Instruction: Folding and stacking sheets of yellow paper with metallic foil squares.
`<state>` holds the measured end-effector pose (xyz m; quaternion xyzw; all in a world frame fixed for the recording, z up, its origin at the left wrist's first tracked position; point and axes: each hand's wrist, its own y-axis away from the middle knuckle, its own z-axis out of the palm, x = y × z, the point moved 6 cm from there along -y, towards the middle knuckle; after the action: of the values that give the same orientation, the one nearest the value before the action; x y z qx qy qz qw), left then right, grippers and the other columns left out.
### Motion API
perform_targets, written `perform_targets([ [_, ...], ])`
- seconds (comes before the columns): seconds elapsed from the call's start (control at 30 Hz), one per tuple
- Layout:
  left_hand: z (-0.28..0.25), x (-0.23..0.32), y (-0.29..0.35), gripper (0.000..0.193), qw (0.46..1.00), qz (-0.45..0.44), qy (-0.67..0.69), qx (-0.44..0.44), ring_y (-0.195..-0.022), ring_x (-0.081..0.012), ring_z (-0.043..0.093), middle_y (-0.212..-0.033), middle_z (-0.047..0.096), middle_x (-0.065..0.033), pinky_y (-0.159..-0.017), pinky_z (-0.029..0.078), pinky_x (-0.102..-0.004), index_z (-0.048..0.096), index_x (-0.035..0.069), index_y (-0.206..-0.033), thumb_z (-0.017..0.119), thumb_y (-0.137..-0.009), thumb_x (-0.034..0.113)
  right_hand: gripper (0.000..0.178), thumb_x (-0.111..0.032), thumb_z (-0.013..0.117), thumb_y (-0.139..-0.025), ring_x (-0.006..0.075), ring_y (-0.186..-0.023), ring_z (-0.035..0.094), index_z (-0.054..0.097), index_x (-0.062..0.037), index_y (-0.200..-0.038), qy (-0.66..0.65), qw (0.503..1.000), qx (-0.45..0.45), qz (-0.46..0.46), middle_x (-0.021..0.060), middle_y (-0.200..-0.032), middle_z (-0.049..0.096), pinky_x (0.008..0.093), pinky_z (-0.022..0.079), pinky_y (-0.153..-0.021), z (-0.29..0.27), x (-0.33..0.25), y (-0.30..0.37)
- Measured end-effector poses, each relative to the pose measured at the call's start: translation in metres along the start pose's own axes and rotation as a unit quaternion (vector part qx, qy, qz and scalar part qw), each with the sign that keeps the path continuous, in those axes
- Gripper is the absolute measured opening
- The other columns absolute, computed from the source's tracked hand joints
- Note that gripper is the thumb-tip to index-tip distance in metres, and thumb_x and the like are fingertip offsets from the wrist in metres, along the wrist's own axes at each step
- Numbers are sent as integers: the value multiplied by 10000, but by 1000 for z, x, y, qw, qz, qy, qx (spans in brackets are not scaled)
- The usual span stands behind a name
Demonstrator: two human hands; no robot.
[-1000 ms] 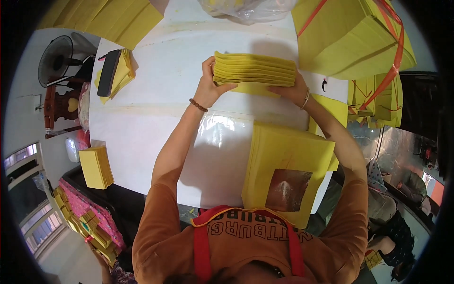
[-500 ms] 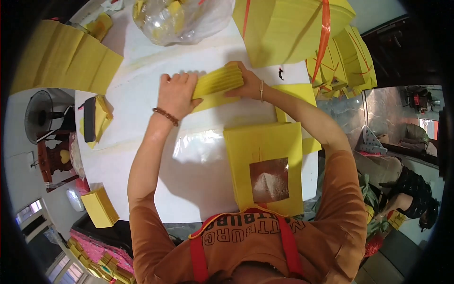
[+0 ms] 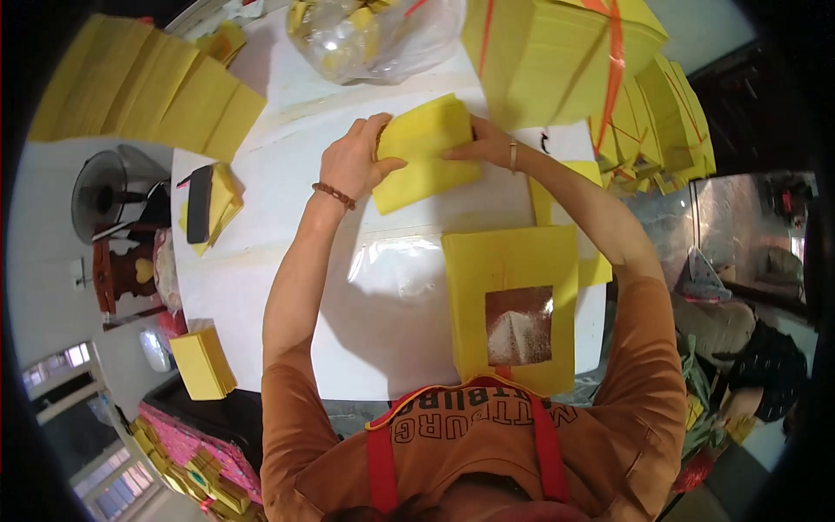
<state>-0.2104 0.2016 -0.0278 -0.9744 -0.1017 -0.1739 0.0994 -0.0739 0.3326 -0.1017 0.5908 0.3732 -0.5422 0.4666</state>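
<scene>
Between my two hands is a stack of yellow paper, its broad face turned up over the far half of the white table. My left hand grips its left edge, thumb resting on the top face. At the right edge my right hand grips in the same way, its fingers partly hidden behind the sheets. Nearer to me, at the table's right front, lies a thicker yellow paper stack with a dark reddish square bearing a pale silvery patch. More yellow sheets lie under my right forearm.
A clear plastic bag with yellow pieces sits at the far edge. Tall yellow stacks stand at the far left and far right, the right one with orange-red straps. A dark block rests on yellow paper at left.
The stack in my hands has tipped from showing its layered edge to showing its broad face. Both hands still hold its ends. The whole view has shifted a little.
</scene>
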Motion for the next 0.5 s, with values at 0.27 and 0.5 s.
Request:
perform_targets([
  [0.27, 65, -63, 16, 532, 595, -166, 783, -72, -968, -161, 562, -1167, 512, -102, -815, 466, -302, 373, 41, -1278, 485, -894, 392, 621, -170, 690, -760, 162, -1099, 483, 374, -80, -1287, -61, 993, -3, 103, 60, -1228, 483, 318, 407, -920, -13, 12, 1],
  [0.5, 98, -31, -5, 493, 751, -243, 602, -125, -1005, -187, 531, -1161, 495, -159, -827, 463, -307, 369, -36, -1171, 651, -785, 86, 672, -288, 662, -790, 171, -1085, 501, 294, -45, -1296, -91, 967, 104, 215, 55, -1211, 478, 314, 438, -894, -33, 33, 0],
])
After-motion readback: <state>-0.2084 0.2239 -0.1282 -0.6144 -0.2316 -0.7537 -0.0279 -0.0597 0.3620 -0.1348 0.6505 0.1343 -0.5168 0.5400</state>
